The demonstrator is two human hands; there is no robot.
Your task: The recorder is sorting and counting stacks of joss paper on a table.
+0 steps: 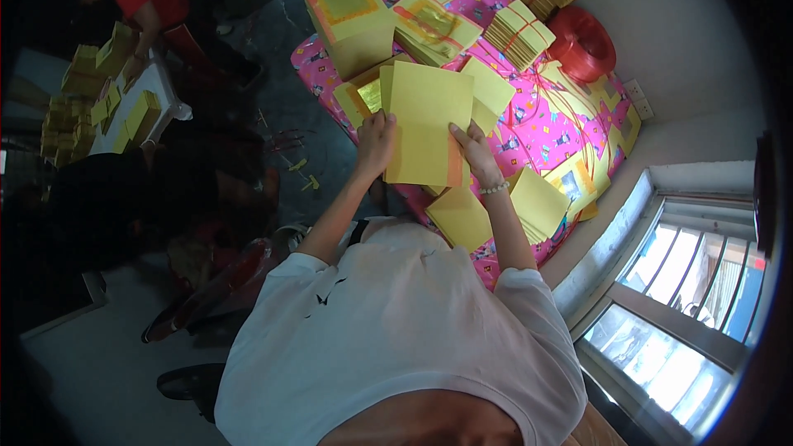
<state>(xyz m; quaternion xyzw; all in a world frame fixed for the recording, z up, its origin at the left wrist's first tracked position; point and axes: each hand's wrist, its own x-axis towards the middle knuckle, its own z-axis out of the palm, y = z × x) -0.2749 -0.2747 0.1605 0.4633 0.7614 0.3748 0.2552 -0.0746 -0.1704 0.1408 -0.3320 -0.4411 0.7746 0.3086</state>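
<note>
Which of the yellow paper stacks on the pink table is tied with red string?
The fanned stack beside the red string spool, and those at the far edge; the tall block is untied.

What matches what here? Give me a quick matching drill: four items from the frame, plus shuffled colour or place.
Items:
1. spool of cord
2. tablecloth
3. sheet stack in both hands
4. bracelet

Traits:
A. yellow
B. pink, patterned
C. on the right hand wrist
D. red

The left hand grips the stack's left edge.

Pairs: 1-D, 2-B, 3-A, 4-C
</note>
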